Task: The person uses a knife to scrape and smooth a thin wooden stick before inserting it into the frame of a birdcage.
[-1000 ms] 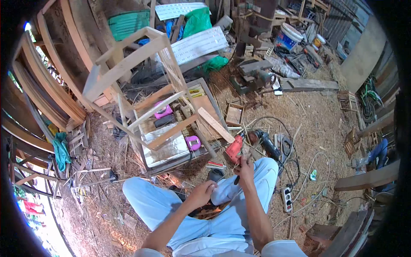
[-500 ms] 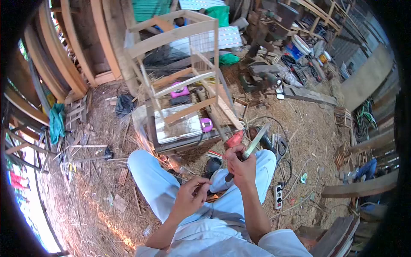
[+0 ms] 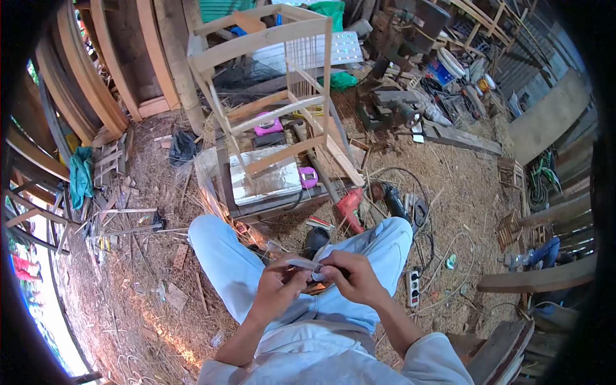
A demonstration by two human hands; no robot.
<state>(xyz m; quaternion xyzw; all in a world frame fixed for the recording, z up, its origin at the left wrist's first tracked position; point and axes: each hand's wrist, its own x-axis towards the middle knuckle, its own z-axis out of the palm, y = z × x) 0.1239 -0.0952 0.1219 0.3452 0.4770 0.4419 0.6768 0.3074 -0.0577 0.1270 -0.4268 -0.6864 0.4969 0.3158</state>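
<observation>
My left hand point(image 3: 281, 285) and my right hand point(image 3: 353, 277) meet in front of my lap, fingers curled and close together. Between them a knife point(image 3: 304, 263) shows as a short pale strip of blade, pointing left over the left fingers. The right fingers are closed round its other end, and its handle is hidden. The left hand is pinched closed; whatever small thing may be in it is hidden. Past my knees, a small slatted wooden chair frame point(image 3: 260, 51) stands on a low bench point(image 3: 247, 210).
A red power tool point(image 3: 350, 210) lies by my right knee, with a dark green power tool point(image 3: 394, 204) beside it. A power strip point(image 3: 414, 287) and cables lie on the shavings at right. Pink tape measures point(image 3: 308, 178) and a white box point(image 3: 266, 183) sit on the bench.
My right hand has come down and left to meet my left hand. The knife blade, upright and pointing away before, now lies across toward the left hand.
</observation>
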